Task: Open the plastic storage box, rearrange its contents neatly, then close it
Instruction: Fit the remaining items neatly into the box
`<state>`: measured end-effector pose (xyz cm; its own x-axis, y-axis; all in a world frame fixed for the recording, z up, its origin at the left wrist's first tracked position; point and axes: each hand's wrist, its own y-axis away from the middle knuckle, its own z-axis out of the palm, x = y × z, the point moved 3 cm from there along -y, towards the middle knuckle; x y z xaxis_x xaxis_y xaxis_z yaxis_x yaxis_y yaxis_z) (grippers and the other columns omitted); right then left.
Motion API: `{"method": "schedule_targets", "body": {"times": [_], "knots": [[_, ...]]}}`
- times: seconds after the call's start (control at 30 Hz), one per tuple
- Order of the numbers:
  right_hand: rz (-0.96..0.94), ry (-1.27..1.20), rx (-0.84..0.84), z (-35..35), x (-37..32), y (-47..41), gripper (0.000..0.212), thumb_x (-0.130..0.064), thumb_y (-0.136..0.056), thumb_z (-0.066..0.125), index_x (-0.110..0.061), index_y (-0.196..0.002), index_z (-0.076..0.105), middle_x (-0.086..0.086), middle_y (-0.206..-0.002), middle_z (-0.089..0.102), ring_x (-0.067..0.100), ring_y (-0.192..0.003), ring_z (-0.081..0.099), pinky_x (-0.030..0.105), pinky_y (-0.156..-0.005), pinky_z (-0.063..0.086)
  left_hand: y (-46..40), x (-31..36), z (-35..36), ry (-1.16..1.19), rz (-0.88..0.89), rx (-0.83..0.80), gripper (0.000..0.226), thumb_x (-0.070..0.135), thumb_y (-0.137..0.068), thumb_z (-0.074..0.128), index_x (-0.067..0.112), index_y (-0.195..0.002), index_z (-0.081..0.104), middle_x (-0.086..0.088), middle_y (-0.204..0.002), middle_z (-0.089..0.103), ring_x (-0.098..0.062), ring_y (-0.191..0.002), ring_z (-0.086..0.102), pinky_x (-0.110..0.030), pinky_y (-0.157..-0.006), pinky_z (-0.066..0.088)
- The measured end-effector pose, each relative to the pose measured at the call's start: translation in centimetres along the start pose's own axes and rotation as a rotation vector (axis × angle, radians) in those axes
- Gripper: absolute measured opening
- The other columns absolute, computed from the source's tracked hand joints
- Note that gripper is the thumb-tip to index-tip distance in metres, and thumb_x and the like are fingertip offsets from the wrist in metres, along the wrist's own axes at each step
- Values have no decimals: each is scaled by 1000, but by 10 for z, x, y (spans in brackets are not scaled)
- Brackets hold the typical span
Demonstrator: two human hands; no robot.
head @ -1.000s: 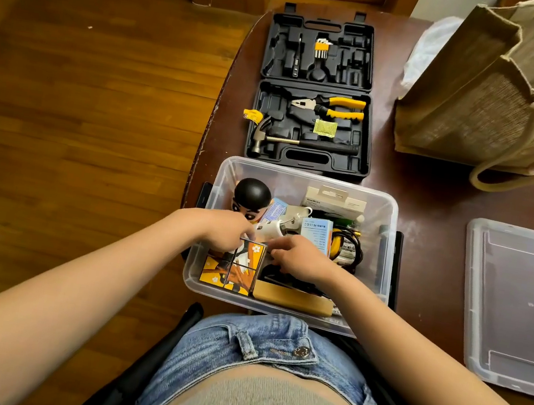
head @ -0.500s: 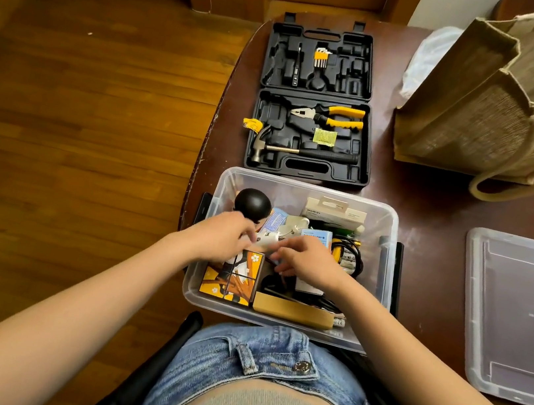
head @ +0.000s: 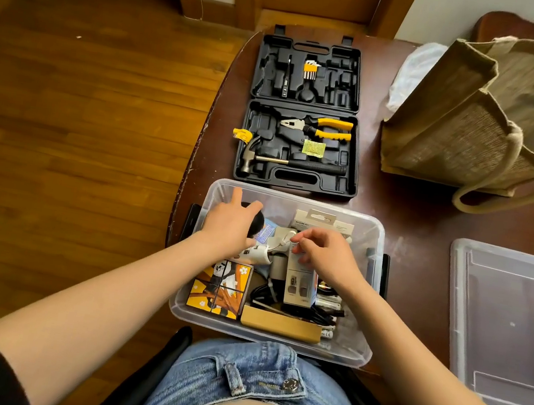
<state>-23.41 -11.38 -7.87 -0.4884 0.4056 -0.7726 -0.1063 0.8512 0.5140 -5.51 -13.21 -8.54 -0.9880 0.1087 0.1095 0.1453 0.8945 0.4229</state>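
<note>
Inside the lidless storage box (head: 371,287), a black ball (head: 257,223) is touched by the released left hand (head: 228,227), while a white loop (head: 282,242) is pinched in the right hand's (head: 323,257) grip.

One storage box (head: 378,240), one lid (head: 510,329), one tool case (head: 303,114), one jute bag (head: 500,112), two hands (head: 227,227).

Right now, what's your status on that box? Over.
Left hand on black ball, right hand pinching small white item. Storage box open, contents still jumbled. Lid off, lying to the right. Nothing in the way.
</note>
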Motion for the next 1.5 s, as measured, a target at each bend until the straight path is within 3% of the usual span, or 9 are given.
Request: {"method": "schedule_targets", "body": {"times": [0.27, 0.6, 0.73, 0.87, 0.93, 1.03, 1.2, 1.4, 1.5], "knots": [[-18, -6, 0, -5, 1, 5, 25, -6, -91, 45, -15, -87, 67, -1, -76, 69, 9, -62, 59, 26, -68, 51, -1, -3, 10, 227, -68, 67, 50, 33, -81, 67, 30, -123, 39, -11, -121, 42, -37, -87, 59, -33, -59, 45], [-65, -156, 37, -24, 3, 9, 27, -6, -95, 45, -19, -83, 66, -1, -73, 67, 6, -58, 56, 17, -57, 48, 44, -14, -23, 312, 73, 493, 53, 41, -77, 70, 33, -124, 47, -3, -121, 42, -29, -91, 60, -30, -64, 51], [-83, -216, -2, -20, -5, 9, 20, -8, -96, 47, -13, -94, 67, 1, -79, 66, 0, -56, 56, 11, -54, 47, 51, -14, -38, 667, 11, 539, 53, 57, -74, 66, 44, -121, 45, 9, -113, 42, -2, -86, 52, -10, -67, 38], [-186, -241, -35, -22, -19, 15, 12, -32, -93, 55, -32, -103, 61, -7, -105, 65, 5, -97, 61, 17, -75, 50, 45, 1, -42, 1088, 48, 347, 44, 50, -74, 72, 44, -112, 50, 10, -113, 52, 2, -98, 53, -9, -73, 45], [-235, -183, -134, -25, -24, 19, 36, -52, -81, 59, -40, -114, 53, -12, -116, 61, 3, -110, 58, 21, -88, 47, 43, 15, -40, 1228, 75, 243, 39, 46, -75, 72, 39, -108, 51, 13, -108, 57, -2, -99, 57, -10, -70, 48], [-304, -10, -227, -31, -27, 28, 60, -60, -67, 65, -49, -122, 42, -21, -117, 55, -3, -107, 56, 17, -87, 48, 42, 38, -36, 1305, 97, 141, 46, 52, -72, 66, 32, -111, 54, 11, -106, 61, -6, -100, 60, -18, -76, 52], [-350, 19, -188, -47, -20, 35, 41, -41, -76, 71, -21, -110, 61, -2, -99, 65, 11, -89, 65, 33, -80, 56, 40, 66, -26, 1406, 145, -126, 34, 32, -90, 60, 32, -123, 51, 1, -119, 57, -19, -108, 60, -38, -74, 60], [-190, 61, -105, -60, 6, 40, 63, -61, -69, 64, -34, -124, 51, -13, -119, 59, 5, -109, 57, 30, -93, 49, 41, 84, -8, 1347, 208, -333, 37, 17, -94, 56, 25, -129, 49, -4, -108, 58, -13, -91, 67, -25, -72, 58], [-154, 154, -81, -61, 13, 37, 24, -42, -83, 63, -32, -105, 62, -16, -101, 65, 5, -100, 61, 26, -87, 50, 40, 87, -2, 1248, 230, -368, 30, 12, -94, 56, 28, -119, 54, -1, -105, 57, -10, -81, 66, -21, -75, 56]]}}
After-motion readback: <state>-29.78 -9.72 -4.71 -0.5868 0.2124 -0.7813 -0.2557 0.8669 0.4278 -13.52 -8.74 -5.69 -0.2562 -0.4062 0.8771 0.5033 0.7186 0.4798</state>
